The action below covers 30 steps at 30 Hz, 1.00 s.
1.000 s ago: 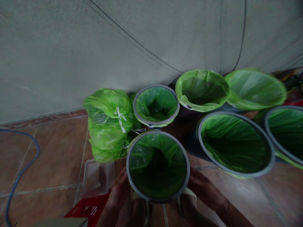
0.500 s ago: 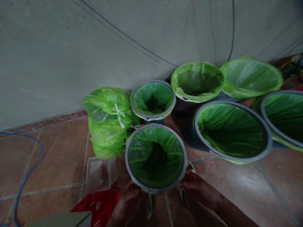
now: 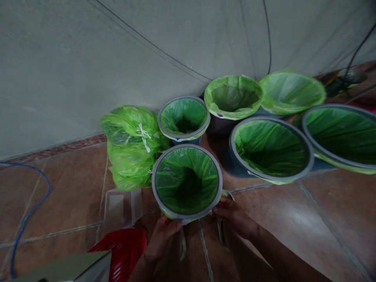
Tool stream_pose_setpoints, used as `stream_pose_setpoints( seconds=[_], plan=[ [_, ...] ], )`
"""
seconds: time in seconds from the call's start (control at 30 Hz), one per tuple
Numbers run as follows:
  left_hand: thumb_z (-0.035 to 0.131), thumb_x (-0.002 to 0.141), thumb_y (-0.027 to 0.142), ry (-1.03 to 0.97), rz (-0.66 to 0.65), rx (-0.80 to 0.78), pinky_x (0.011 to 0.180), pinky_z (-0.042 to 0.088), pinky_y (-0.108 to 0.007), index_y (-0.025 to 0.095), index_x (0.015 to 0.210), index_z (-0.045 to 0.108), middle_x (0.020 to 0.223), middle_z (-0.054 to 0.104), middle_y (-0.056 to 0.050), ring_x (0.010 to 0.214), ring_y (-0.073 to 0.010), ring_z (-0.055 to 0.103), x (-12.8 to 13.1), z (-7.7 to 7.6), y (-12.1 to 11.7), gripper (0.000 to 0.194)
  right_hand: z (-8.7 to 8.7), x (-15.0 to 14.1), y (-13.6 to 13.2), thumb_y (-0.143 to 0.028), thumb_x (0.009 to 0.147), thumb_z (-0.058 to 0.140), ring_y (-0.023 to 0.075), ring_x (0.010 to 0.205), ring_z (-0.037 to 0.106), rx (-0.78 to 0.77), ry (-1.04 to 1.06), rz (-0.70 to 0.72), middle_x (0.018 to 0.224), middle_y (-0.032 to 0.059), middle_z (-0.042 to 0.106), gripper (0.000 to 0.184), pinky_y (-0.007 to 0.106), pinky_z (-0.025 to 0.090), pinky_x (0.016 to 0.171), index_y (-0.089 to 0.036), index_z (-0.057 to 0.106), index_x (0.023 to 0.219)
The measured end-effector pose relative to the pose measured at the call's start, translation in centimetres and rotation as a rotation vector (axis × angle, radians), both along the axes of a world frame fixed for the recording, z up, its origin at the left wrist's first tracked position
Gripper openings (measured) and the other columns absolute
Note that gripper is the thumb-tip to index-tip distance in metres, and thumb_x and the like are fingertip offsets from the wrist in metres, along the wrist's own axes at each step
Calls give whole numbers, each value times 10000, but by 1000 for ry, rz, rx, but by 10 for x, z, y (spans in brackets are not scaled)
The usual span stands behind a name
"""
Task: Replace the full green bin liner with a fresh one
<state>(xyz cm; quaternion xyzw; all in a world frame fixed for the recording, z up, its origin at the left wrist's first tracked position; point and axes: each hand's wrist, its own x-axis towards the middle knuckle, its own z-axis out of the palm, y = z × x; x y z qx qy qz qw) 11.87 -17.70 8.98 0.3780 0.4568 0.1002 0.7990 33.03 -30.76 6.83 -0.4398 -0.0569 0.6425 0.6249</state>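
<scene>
Closest to me stands a round trash bin with a grey rim [image 3: 188,216] and a green trash bag [image 3: 167,168] lining it. A fold of the bag shows below the front of the rim. My left hand [image 3: 165,232] is closed at the rim's front left, thumb along the edge. On the front right, my right hand [image 3: 233,214] grips the same bin just under the rim; its fingertips are partly hidden. Both hands are at the bag's folded edge, and whether they pinch the bag or the bin wall I cannot tell.
Several more lined bins [image 3: 270,178] stand behind and to the right. Tied green bags [image 3: 132,152] lie against the wall on the left. A clear plastic container [image 3: 122,207], a red basket [image 3: 126,250], a pale box [image 3: 70,266] and a blue cable [image 3: 32,211] are at the left.
The view has shifted right and slightly down, so the bins appear further left and higher. Both hands stay at the near bin's rim, and more of the bag's fold shows beneath it.
</scene>
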Motion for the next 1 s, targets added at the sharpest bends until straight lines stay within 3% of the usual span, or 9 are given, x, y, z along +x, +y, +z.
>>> stream_pose_setpoints(
  seconds=[0.13,0.23,0.4,0.57,0.7,0.83,0.93,1.0],
  plan=[
    [853,576,348,-6,-53,-94,947,463,-396,180,943,739,981,734,-101,959,-261,665,-3,2,-9,420,-3,-8,-3,-334,694,793,142,818,648,-44,-14,147,888,45,717,287,258,495,730,-185,727,930],
    [829,620,345,-18,-155,-74,912,467,-383,184,936,739,951,731,-91,915,-242,660,4,-4,-17,366,-9,-16,1,-393,684,790,130,733,628,-40,-87,201,798,39,709,265,256,479,684,-165,735,808],
    [750,710,426,0,-148,84,790,479,-335,190,814,727,783,700,-46,763,-197,623,19,-15,-23,259,-12,-26,10,-419,724,746,116,643,585,61,-174,201,698,9,691,230,253,453,642,-190,731,735],
    [685,766,427,-6,-196,250,784,468,-319,195,736,698,777,680,-44,781,-198,600,19,-16,-24,234,-11,-24,8,-404,688,775,114,620,566,51,-183,208,661,3,667,221,245,449,606,-189,727,709],
    [639,802,436,6,-199,336,825,459,-326,162,791,671,811,676,-52,816,-195,598,11,-20,-23,276,-11,-3,-6,-339,671,805,125,725,612,-84,-7,83,772,12,682,238,243,483,662,-183,725,833],
    [645,803,423,2,-205,320,822,463,-312,155,828,663,794,667,-45,818,-187,596,4,-27,-21,270,-18,17,-14,-337,765,738,136,821,627,-34,198,-133,865,1,679,188,270,508,727,-232,699,915],
    [679,781,412,-12,-200,285,810,470,-307,154,828,670,808,673,-41,805,-177,596,1,-32,-18,262,-28,17,-13,-258,785,725,103,764,620,-52,214,-160,836,-21,679,90,237,499,703,-232,687,863],
    [708,756,411,-19,-180,243,792,475,-306,156,816,670,796,674,-33,776,-168,593,1,-33,-17,265,-34,12,-12,-235,779,729,96,758,622,-65,216,-143,865,-26,688,136,226,493,695,-236,686,908]
  ],
)
